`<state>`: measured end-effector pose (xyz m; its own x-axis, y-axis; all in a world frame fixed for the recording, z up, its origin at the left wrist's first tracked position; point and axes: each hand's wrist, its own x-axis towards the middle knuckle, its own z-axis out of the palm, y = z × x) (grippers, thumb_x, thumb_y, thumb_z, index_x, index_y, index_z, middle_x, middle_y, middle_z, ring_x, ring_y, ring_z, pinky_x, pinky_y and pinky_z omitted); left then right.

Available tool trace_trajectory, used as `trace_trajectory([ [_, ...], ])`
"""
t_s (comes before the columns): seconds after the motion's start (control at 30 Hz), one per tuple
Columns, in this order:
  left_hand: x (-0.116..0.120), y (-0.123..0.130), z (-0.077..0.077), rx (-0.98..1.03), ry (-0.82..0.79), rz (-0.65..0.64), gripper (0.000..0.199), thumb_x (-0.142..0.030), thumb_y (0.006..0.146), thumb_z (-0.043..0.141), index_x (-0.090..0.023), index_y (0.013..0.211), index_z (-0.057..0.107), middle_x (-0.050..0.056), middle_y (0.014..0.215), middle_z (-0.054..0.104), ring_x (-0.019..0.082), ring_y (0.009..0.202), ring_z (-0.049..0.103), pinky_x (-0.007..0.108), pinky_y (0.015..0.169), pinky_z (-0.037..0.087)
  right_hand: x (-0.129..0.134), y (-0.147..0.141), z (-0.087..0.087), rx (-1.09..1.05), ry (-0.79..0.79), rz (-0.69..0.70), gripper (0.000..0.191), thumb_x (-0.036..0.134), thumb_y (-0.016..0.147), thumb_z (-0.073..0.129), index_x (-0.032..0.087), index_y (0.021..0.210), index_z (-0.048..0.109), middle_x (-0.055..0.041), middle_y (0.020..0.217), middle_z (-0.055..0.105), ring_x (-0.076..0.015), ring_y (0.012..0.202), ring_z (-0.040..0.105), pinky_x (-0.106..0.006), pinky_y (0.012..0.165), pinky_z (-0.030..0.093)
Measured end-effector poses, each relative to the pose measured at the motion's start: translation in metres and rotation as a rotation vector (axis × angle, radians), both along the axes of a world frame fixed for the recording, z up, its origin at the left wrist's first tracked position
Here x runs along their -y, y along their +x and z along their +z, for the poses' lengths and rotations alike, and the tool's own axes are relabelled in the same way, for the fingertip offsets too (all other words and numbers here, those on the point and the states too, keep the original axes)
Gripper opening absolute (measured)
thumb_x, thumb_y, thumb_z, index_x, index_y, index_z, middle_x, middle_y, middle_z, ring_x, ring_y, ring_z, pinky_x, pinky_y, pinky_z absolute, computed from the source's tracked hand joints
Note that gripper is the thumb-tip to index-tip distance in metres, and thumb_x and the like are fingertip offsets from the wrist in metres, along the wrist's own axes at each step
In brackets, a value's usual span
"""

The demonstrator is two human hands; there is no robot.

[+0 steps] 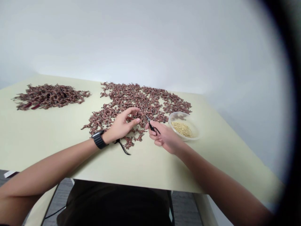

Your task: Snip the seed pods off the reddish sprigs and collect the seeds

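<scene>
My right hand point(163, 135) is closed around a small pair of black-handled pliers point(152, 126), whose metal tip points up and to the left. My left hand point(123, 124), with a dark watch on its wrist, hovers over the front of a spread of small brown animal-shaped figures point(131, 97). Its thumb and curved fingers are apart, with nothing I can make out between them. The pliers' tip is a short gap to the right of those fingers. A second black curved tool handle point(124, 148) lies below my left wrist, its other end hidden.
To the right of the figures stands a clear round plastic bowl point(199, 137) with many small gold-coloured pieces in it. Another heap of brown figures point(51, 94), with dark red pieces at its front, lies at the left. A pale wall point(141, 40) rises behind the table point(141, 169).
</scene>
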<state>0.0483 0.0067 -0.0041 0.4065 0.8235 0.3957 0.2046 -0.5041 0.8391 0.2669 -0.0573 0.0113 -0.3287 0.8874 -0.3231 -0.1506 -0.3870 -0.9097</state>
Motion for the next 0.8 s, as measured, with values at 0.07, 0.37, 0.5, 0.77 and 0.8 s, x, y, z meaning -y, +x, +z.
trace_trajectory([
  [0.07, -0.001, -0.002, 0.001, -0.115, 0.112, 0.030, 0.039, -0.033, 0.095, 0.063, -0.025, 0.133, 0.063, 0.009, 0.129, 0.068, 0.025, 0.116, 0.062, 0.042, 0.104, 0.045, 0.001, -0.001, 0.001, -0.021, -0.039, 0.028, 0.034, 0.055, 0.091, 0.058, 0.021, 0.093, 0.058, 0.0060, 0.072, 0.030, -0.0082, 0.054, 0.014, -0.019, 0.043, 0.009],
  [0.37, -0.013, -0.010, -0.003, -0.274, 0.278, 0.037, 0.023, -0.026, 0.099, 0.051, -0.021, 0.102, 0.073, 0.006, 0.097, 0.074, 0.020, 0.088, 0.067, 0.032, 0.082, 0.049, 0.004, 0.000, 0.008, -0.028, -0.096, 0.147, 0.036, 0.056, 0.094, 0.055, 0.020, 0.094, 0.057, 0.0058, 0.071, 0.029, -0.0085, 0.055, 0.012, -0.021, 0.043, 0.004],
  [0.5, -0.024, -0.023, -0.001, -0.339, 0.506, -0.034, 0.029, -0.020, 0.099, 0.046, -0.021, 0.107, 0.074, 0.010, 0.098, 0.073, 0.022, 0.092, 0.063, 0.037, 0.084, 0.049, 0.002, 0.006, 0.013, -0.028, -0.219, 0.257, 0.036, 0.055, 0.093, 0.053, 0.019, 0.093, 0.057, 0.0061, 0.070, 0.027, -0.0095, 0.055, 0.010, -0.022, 0.042, 0.002],
  [0.77, -0.016, -0.013, 0.000, -0.046, 0.091, -0.005, 0.025, -0.036, 0.097, 0.058, -0.021, 0.092, 0.077, 0.007, 0.090, 0.073, 0.020, 0.086, 0.065, 0.034, 0.083, 0.050, 0.003, 0.004, 0.003, 0.304, 0.225, 0.040, 0.033, 0.053, 0.094, 0.050, 0.021, 0.093, 0.057, 0.0037, 0.071, 0.036, -0.0105, 0.055, 0.021, -0.024, 0.045, 0.016],
  [0.8, -0.013, -0.009, -0.002, 0.038, -0.084, -0.051, 0.027, -0.040, 0.096, 0.060, -0.019, 0.087, 0.075, 0.007, 0.088, 0.072, 0.019, 0.081, 0.064, 0.031, 0.078, 0.050, 0.003, 0.003, 0.002, 0.432, 0.373, -0.026, 0.031, 0.051, 0.095, 0.051, 0.022, 0.091, 0.056, 0.0029, 0.071, 0.039, -0.0111, 0.056, 0.027, -0.025, 0.047, 0.022],
])
